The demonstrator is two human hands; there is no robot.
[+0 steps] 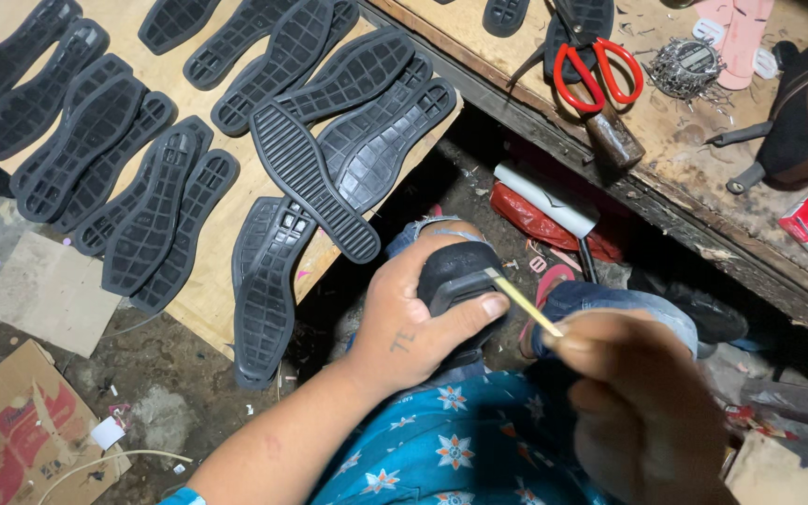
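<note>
Head view: the left hand [423,313] is wrapped around a black sole [460,276] held over the lap, thumb pressed along its edge. The right hand [642,402], blurred and close to the lens, pinches a thin pale stick [523,301] whose tip touches the sole's edge near the thumb — it looks like glue or trimming work at the rim, though no glue can be made out. Judging by the lay-out, this sole is mid-treatment, and many more soles [236,140] lie tread-up, overlapping, on a plywood board [200,297] to the left; whether those are finished I cannot tell. To the right a worn, dusty bench [685,159] carries red-handled scissors [598,70], a hammer [610,136] and a heap of small metal bits [689,67]. The floor below is dark and littered — cardboard [11,440], scraps, a red wrapper [540,223].
</note>
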